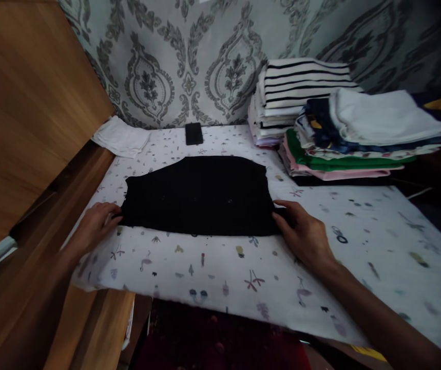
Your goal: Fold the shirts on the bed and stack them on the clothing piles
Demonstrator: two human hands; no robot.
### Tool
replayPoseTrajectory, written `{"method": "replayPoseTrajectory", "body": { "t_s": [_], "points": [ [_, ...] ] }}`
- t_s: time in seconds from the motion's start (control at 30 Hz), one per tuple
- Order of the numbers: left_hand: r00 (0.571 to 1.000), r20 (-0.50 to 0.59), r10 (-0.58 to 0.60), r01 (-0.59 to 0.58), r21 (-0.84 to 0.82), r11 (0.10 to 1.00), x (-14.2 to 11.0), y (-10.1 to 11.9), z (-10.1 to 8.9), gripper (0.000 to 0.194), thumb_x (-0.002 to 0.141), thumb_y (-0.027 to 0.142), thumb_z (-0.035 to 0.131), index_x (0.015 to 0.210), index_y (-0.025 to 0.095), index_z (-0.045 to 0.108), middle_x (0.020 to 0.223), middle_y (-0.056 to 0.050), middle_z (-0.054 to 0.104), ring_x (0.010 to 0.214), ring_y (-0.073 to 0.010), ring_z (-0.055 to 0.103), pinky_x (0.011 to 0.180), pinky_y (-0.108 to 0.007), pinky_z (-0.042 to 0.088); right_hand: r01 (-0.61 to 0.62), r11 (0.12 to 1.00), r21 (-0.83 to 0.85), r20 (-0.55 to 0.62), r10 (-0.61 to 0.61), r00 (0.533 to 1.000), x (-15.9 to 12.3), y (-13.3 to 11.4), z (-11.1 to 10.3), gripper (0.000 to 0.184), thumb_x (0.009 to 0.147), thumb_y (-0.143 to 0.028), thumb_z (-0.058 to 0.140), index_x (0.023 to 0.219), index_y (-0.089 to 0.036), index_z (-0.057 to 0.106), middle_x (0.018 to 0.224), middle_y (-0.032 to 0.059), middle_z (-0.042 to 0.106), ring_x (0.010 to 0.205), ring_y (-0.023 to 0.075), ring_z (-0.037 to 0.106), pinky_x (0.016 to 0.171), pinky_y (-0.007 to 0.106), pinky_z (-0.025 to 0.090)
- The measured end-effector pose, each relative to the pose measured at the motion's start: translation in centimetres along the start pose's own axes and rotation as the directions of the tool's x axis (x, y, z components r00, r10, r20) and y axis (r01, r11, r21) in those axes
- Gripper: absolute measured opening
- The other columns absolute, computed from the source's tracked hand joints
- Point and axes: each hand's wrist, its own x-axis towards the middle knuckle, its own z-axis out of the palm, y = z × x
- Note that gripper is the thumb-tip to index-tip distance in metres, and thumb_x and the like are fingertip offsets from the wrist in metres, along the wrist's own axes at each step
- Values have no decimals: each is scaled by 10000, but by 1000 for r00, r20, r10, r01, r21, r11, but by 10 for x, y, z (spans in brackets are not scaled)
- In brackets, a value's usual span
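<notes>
A black garment lies folded flat on a white printed sheet covering the table. My left hand pinches the garment's near left corner, fingers closed on the cloth. At the near right corner my right hand grips the edge, fingers curled on the fabric. Both hands rest low on the sheet.
Two stacks of folded clothes stand at the back right: a striped stack and a mixed stack topped with white. A black phone and a folded white cloth lie by the patterned wall. A wooden panel rises at left.
</notes>
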Motion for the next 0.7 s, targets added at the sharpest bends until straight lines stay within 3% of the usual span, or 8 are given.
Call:
{"method": "replayPoseTrajectory", "body": {
  "t_s": [0.1,0.2,0.3,0.47,0.6,0.7],
  "points": [
    [999,-19,50,-50,26,998,3,36,21,373,873,535,512,1029,218,632,949,-78,681,922,-265,584,840,-383,436,-17,1000,17,10,17,1000,0,-2,-1,401,921,-495,496,1196,-229,614,806,67,687,655,241,634,631,364,481],
    [996,0,84,-84,46,995,5,60,44,383,894,524,488,1074,214,623,888,-62,663,881,-260,597,830,-390,436,-21,999,45,15,21,1000,-2,-4,-3,396,930,-492,485,1185,-221,621,809,66,689,654,226,622,634,356,482],
    [995,17,97,-98,54,994,3,60,54,313,913,477,457,1007,228,622,750,-23,630,747,-233,600,800,-382,442,-17,999,50,27,15,1000,-3,-5,-4,371,940,-451,469,1183,-214,619,831,64,702,676,220,628,644,347,486],
    [982,24,186,-186,209,960,0,49,49,302,945,428,398,988,227,619,710,-44,641,723,-269,614,833,-452,446,-20,995,-99,16,22,1000,-4,-4,-4,347,946,-370,468,1213,-200,611,859,77,705,736,245,653,696,376,505],
    [944,-52,325,-295,306,905,6,74,48,339,968,392,369,1132,230,616,997,-108,707,964,-317,633,974,-533,408,75,961,-266,-43,-90,995,-3,-17,-5,346,958,-304,453,1228,-162,616,1041,152,694,939,308,650,826,462,508],
    [897,-58,438,-419,199,886,17,101,63,436,996,373,360,1399,238,458,1364,-123,600,1262,-290,549,1100,-514,364,313,910,-272,46,-313,949,-3,-30,-2,376,987,-290,413,1305,-191,587,1342,164,599,1238,322,548,1007,513,444]
  ]
}}
